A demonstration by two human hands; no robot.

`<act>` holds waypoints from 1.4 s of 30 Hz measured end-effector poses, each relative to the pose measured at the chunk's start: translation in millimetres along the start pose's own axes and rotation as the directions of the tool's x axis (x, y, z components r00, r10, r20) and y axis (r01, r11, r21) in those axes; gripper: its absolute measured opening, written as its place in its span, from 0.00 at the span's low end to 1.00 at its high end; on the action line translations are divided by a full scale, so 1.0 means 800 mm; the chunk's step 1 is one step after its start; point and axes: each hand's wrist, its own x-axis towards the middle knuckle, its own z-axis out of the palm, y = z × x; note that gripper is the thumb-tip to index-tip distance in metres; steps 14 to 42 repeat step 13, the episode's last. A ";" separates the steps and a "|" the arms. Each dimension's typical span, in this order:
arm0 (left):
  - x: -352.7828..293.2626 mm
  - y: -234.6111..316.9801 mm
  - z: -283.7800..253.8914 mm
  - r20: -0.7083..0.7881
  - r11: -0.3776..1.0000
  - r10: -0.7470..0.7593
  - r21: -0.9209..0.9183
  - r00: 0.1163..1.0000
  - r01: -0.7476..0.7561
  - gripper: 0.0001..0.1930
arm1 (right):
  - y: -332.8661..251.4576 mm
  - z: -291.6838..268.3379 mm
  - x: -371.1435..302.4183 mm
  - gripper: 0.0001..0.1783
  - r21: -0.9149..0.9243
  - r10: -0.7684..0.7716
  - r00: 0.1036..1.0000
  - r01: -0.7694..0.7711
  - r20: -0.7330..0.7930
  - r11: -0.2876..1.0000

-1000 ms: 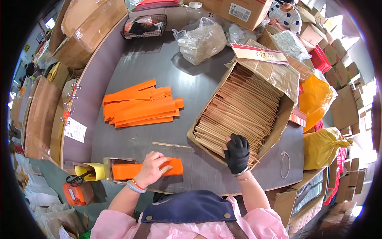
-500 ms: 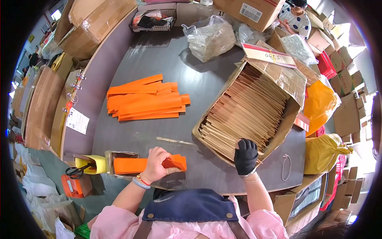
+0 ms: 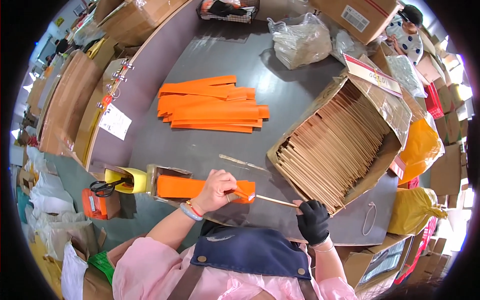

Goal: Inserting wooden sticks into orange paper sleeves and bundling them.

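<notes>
My bare left hand [image 3: 218,189] is closed on the end of an orange strip [image 3: 179,187], which lies over the near table edge and runs left into a small open holder [image 3: 151,180]. In my right hand [image 3: 313,220], in a black fingerless glove, is a thin wooden stick [image 3: 274,200]. Its far tip meets the orange fold beside my left fingers; the exact contact is hidden. Close to my right hand stands a cardboard box [image 3: 384,106] full of similar wooden sticks [image 3: 335,150]. A loose pile of orange strips [image 3: 212,107] lies farther off.
Scissors [image 3: 104,188] rest in a yellow holder [image 3: 134,180] at the left edge. A clear plastic bag [image 3: 300,42] and a wire basket [image 3: 232,14] sit at the back. A thin strip [image 3: 243,162] and a white loop [image 3: 370,220] lie on the table. Another person [image 3: 406,37] is far right.
My right hand has come away from the box toward the left, drawing out a stick that now reaches the orange strip. My left hand still grips the strip's end. The whole view has shifted.
</notes>
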 end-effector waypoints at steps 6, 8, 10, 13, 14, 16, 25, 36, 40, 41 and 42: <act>-0.002 -0.001 -0.001 0.007 0.999 -0.011 -0.030 1.000 0.011 0.10 | -0.001 0.002 0.004 0.14 0.029 -0.029 0.998 0.027 0.059 0.999; -0.003 -0.003 -0.002 0.017 0.999 -0.011 -0.030 1.000 0.012 0.10 | -0.004 0.002 0.007 0.14 0.028 -0.039 0.997 0.037 0.068 0.999; -0.003 -0.007 0.000 0.017 1.000 0.004 -0.028 1.000 -0.004 0.11 | -0.007 -0.001 0.010 0.13 0.016 -0.019 0.997 0.018 0.081 1.000; -0.003 -0.007 0.000 0.016 1.000 0.008 -0.026 1.000 -0.008 0.11 | -0.008 -0.010 0.013 0.15 0.004 0.000 0.990 -0.001 0.143 1.000; -0.003 -0.007 0.000 0.016 1.000 0.008 -0.026 1.000 -0.008 0.11 | -0.008 -0.010 0.013 0.15 0.004 0.000 0.990 -0.001 0.143 1.000; -0.003 -0.007 0.000 0.016 1.000 0.008 -0.026 1.000 -0.008 0.11 | -0.008 -0.010 0.013 0.15 0.004 0.000 0.990 -0.001 0.143 1.000; -0.003 -0.007 0.000 0.016 1.000 0.008 -0.026 1.000 -0.008 0.11 | -0.008 -0.010 0.013 0.15 0.004 0.000 0.990 -0.001 0.143 1.000; -0.003 -0.007 0.000 0.016 1.000 0.008 -0.026 1.000 -0.008 0.11 | -0.008 -0.010 0.013 0.15 0.004 0.000 0.990 -0.001 0.143 1.000; -0.003 -0.007 0.000 0.016 1.000 0.008 -0.026 1.000 -0.008 0.11 | -0.008 -0.010 0.013 0.15 0.004 0.000 0.990 -0.001 0.143 1.000; -0.003 -0.007 0.000 0.016 1.000 0.008 -0.026 1.000 -0.008 0.11 | -0.008 -0.010 0.013 0.15 0.004 0.000 0.990 -0.001 0.143 1.000; -0.003 -0.007 0.000 0.016 1.000 0.008 -0.026 1.000 -0.008 0.11 | -0.008 -0.010 0.013 0.15 0.004 0.000 0.990 -0.001 0.143 1.000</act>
